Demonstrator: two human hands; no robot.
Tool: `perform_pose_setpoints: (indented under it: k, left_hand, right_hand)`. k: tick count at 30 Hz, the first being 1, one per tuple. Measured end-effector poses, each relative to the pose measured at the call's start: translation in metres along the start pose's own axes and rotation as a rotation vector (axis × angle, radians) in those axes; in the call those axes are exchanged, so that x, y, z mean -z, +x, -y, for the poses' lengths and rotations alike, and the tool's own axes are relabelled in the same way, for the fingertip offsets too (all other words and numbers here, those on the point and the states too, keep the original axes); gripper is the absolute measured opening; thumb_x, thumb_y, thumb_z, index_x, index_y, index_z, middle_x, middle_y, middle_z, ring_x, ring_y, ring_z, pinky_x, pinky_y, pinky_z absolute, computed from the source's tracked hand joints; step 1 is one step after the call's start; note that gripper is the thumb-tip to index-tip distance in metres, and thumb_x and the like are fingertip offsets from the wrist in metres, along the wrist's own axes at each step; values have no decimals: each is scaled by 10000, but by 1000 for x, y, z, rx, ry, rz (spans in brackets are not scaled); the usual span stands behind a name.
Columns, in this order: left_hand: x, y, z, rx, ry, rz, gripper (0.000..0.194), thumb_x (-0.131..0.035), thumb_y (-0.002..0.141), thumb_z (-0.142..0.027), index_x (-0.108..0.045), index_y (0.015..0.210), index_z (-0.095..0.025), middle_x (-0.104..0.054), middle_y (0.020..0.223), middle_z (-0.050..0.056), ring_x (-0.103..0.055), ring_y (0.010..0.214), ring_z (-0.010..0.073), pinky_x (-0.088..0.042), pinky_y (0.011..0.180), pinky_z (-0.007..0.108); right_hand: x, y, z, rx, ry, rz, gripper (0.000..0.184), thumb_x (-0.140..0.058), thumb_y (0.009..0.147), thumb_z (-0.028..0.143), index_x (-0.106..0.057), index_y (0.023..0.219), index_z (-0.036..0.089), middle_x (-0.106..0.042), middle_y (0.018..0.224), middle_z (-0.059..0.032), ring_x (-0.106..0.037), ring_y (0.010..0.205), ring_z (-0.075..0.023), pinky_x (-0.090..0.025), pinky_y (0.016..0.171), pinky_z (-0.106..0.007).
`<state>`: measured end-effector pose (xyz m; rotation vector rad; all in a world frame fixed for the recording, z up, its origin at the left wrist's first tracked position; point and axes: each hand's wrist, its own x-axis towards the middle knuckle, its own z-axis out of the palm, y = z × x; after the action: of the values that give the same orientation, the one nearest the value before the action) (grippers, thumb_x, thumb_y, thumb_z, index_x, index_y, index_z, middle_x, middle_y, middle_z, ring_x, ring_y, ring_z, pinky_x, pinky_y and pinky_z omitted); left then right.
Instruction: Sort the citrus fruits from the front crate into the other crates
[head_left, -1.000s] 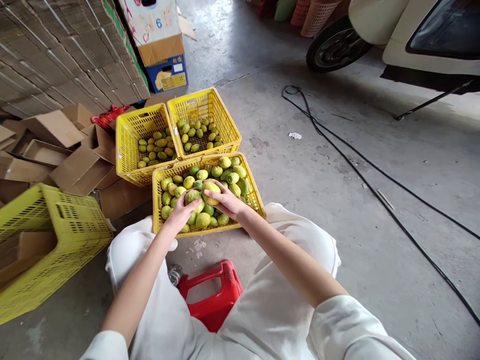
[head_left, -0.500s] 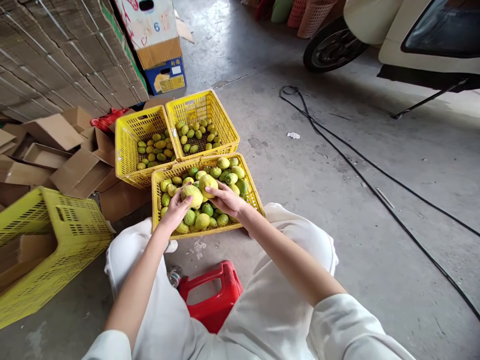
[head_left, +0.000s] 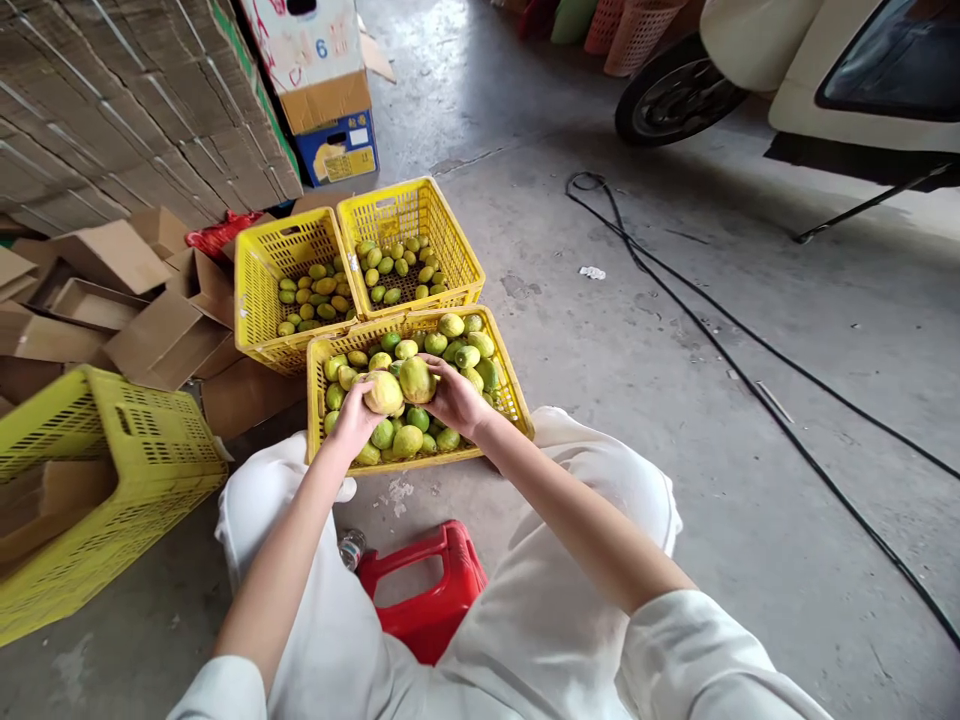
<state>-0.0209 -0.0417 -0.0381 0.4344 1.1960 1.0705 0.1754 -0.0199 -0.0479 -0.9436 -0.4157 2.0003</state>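
Observation:
My left hand (head_left: 355,418) is closed around a large yellow-green lemon (head_left: 384,393). A second lemon (head_left: 417,380) is gripped in my right hand (head_left: 455,400), with the fingers behind it. The two fruits are side by side, almost touching, above the near yellow crate (head_left: 512,378). That crate holds many yellow and green lemons (head_left: 407,441). Behind it stand a left yellow crate (head_left: 251,295) and a right yellow crate (head_left: 459,240), each with smaller lemons at the bottom.
A tilted yellow-green crate (head_left: 161,440) lies at left, near loose cardboard boxes (head_left: 161,340). Stacked flat cartons (head_left: 135,100) rise behind. A red plastic stool (head_left: 431,610) and a bottle (head_left: 351,548) are between my legs. Black cable (head_left: 720,340) crosses the floor by a parked vehicle (head_left: 810,80).
Both lemons stay in my hands and have been turned, showing different sides. My right fingers have shifted from beneath the fruit to its far right side.

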Motion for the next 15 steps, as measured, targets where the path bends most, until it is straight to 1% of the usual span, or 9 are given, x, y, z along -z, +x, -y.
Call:
perform_pose_setpoints:
  k: [1, 3, 5, 7, 9, 11, 13, 15]
  left_hand:
    - [0, 0, -3, 4, -19, 14, 292, -764, 894, -313, -729, 1179, -258, -830, 1341, 110, -676, 1545, 355, -627, 1252, 528]
    - [1, -2, -6, -6, -46, 26, 323, -802, 884, -316, -726, 1192, -259, -823, 1374, 112, -664, 1558, 347, -608, 1278, 520]
    - [1, -4, -8, -29, -51, 28, 378, -904, 846, -320, -723, 1173, -260, -815, 1385, 112, -646, 1577, 347, -594, 1292, 500]
    - [2, -4, -6, -40, -33, 23, 469, -998, 783, -317, -721, 1157, -263, -813, 1341, 96, -647, 1574, 348, -596, 1283, 488]
    - [2, -4, -3, -27, -16, 17, 548, -1061, 708, -288, -713, 1131, -265, -813, 1241, 64, -673, 1540, 348, -611, 1256, 492]
    - [1, -5, 0, -8, -16, 10, 575, -1083, 658, -232, -698, 1085, -259, -807, 1153, 40, -703, 1497, 353, -627, 1233, 506]
    - [-1, -6, 2, 14, -22, -4, 524, -1056, 677, -182, -695, 1049, -255, -811, 1136, 43, -716, 1478, 358, -632, 1233, 520]
    - [-6, -7, 2, 35, -25, -22, 406, -989, 767, -180, -713, 1054, -258, -823, 1205, 66, -703, 1501, 358, -623, 1258, 521]
  right_hand:
    - [0, 0, 3, 2, 20, 0, 319, -799, 919, 307, -669, 1211, 324, -809, 1361, -25, -761, 1385, -293, -736, 1076, -496]
    - [-1, -2, 9, 17, 40, -6, 431, -820, 907, 261, -670, 1303, 343, -818, 1390, -16, -779, 1373, -284, -732, 1090, -500]
    - [-1, -5, 13, 21, 34, -18, 586, -874, 876, 221, -670, 1406, 365, -828, 1399, -14, -792, 1368, -280, -726, 1108, -493]
    - [-3, -6, 14, -5, 11, -22, 652, -923, 838, 184, -698, 1428, 344, -843, 1380, -29, -795, 1378, -281, -711, 1142, -473]
    - [-4, -7, 12, -55, -17, -9, 610, -965, 807, 164, -747, 1362, 291, -861, 1331, -55, -795, 1387, -294, -696, 1173, -459]
    - [-6, -7, 7, -106, -39, 7, 551, -1007, 784, 161, -768, 1273, 253, -871, 1269, -76, -801, 1376, -310, -700, 1175, -461]
    - [-7, -7, 3, -141, -49, -5, 506, -1026, 788, 169, -754, 1207, 250, -865, 1232, -75, -814, 1335, -308, -724, 1137, -464]
    - [-8, -7, 0, -170, -59, -46, 435, -1001, 829, 171, -724, 1152, 262, -848, 1237, -62, -827, 1272, -285, -748, 1083, -457]
